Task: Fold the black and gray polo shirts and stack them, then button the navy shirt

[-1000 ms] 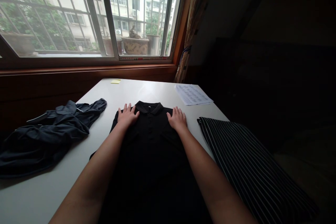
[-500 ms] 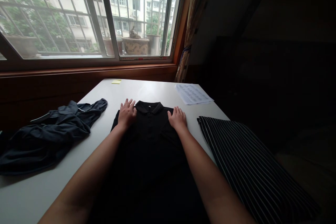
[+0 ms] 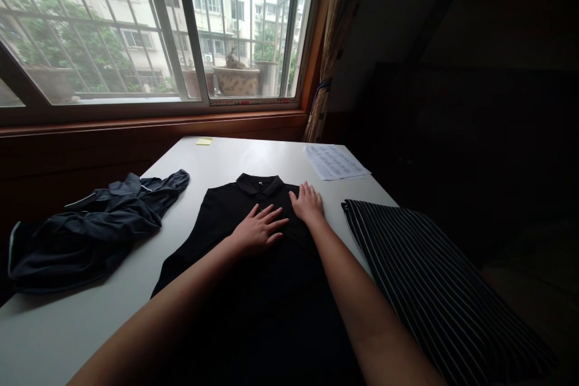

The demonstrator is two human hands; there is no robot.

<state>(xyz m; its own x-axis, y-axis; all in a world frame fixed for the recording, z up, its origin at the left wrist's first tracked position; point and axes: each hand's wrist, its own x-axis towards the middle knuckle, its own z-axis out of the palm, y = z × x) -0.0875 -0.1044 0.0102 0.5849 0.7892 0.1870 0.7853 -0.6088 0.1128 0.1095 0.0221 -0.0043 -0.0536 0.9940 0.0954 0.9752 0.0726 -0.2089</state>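
A black, short-sleeved polo shirt (image 3: 271, 295) is seen laid out front up on the white table (image 3: 253, 157), its collar (image 3: 271, 187) toward the far edge and its body running toward the near side. The collar is folded down, with a small pale mark inside the neck; the cloth is plain and mostly smooth. The left hand (image 3: 261, 228) is laid palm down on the upper chest, just below the collar, fingers spread and released. The right hand (image 3: 307, 202) is rested on the right shoulder of the shirt, fingers extended, unclenched. To the left, a crumpled dark garment (image 3: 104, 223) with pale piping is noted; to the right, a striped cloth (image 3: 429, 277); at far right, printed sheets (image 3: 337, 163), their text too small to be read. The placket is partly covered by the left hand, and the right sleeve is hidden by the right forearm. The lower body of the shirt is lost in shadow, and its hem cannot be made out. Both forearms are cut off at the near edge.
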